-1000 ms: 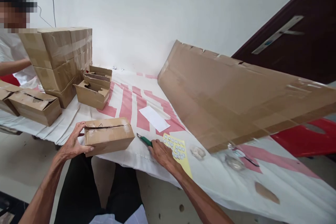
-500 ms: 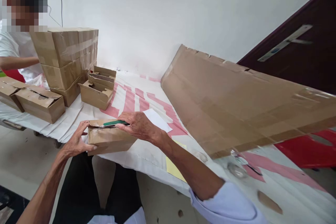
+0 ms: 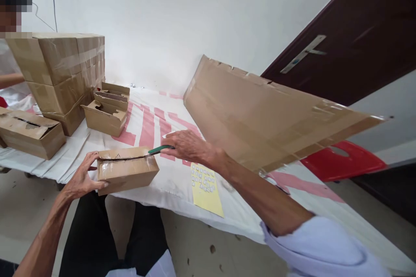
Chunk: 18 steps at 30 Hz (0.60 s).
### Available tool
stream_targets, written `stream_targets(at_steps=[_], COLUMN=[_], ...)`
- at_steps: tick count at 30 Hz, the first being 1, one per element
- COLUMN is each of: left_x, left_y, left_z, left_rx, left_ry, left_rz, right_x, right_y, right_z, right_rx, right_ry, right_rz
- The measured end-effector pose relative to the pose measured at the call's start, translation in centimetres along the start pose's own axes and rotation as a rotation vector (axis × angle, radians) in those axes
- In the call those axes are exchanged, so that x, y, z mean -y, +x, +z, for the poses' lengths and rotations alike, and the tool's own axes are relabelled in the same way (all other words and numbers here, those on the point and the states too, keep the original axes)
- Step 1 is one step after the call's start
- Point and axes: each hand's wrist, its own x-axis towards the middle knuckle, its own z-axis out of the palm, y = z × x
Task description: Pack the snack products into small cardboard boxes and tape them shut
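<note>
A small taped cardboard box [image 3: 128, 170] rests at the table's front edge. My left hand [image 3: 82, 177] grips its left end, fingers wrapped round the corner. My right hand [image 3: 186, 146] is closed on a green-handled utility knife [image 3: 159, 149]. The knife's blade end lies at the right end of the box's top seam, which is slit along its length. A yellow sheet of small stickers [image 3: 204, 183] lies just right of the box, partly under my right forearm.
A large flattened cardboard sheet [image 3: 260, 112] leans over the table's right side. Open small boxes [image 3: 105, 117] and a tall stack of taped boxes [image 3: 60, 73] stand at back left beside another person's arm [image 3: 11, 80]. A red stool [image 3: 344, 160] is right of the table.
My right hand picked the green knife up from the table, laid it on the box top, then drew it rightwards along the seam to the box's right end. My left hand stayed on the box.
</note>
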Motion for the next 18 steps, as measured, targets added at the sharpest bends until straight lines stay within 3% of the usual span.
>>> stream_targets(at_steps=[3, 5, 9, 12, 13, 15, 18], left_x=[-0.1, -0.1, -0.3, -0.7, -0.8, -0.9, -1.0], left_y=[0.2, 0.3, 0.4, 0.6, 0.6, 0.7, 0.7], left_z=[-0.1, -0.2, -0.6, -0.9, -0.9, -1.0, -1.0], left_rx=[0.015, 0.028, 0.062, 0.087, 0.095, 0.105, 0.117], left_ry=[-0.027, -0.015, 0.021, 0.041, 0.046, 0.054, 0.059], left_rz=[0.01, 0.022, 0.027, 0.016, 0.013, 0.011, 0.017], right_x=[-3.0, -3.2, 0.4, 3.3, 3.7, 3.9, 3.7], right_y=[-2.8, -4.0, -4.6, -4.1, -3.9, -3.3, -2.1], right_z=[2.5, 6.1, 16.2, 21.7, 22.4, 21.7, 17.2], right_rx=[-0.106, -0.209, -0.296, -0.373, -0.423, -0.555, -0.696], right_ry=[0.075, 0.2, 0.39, 0.489, 0.527, 0.601, 0.638], right_rz=[0.133, 0.218, 0.47, 0.508, 0.492, 0.436, 0.247])
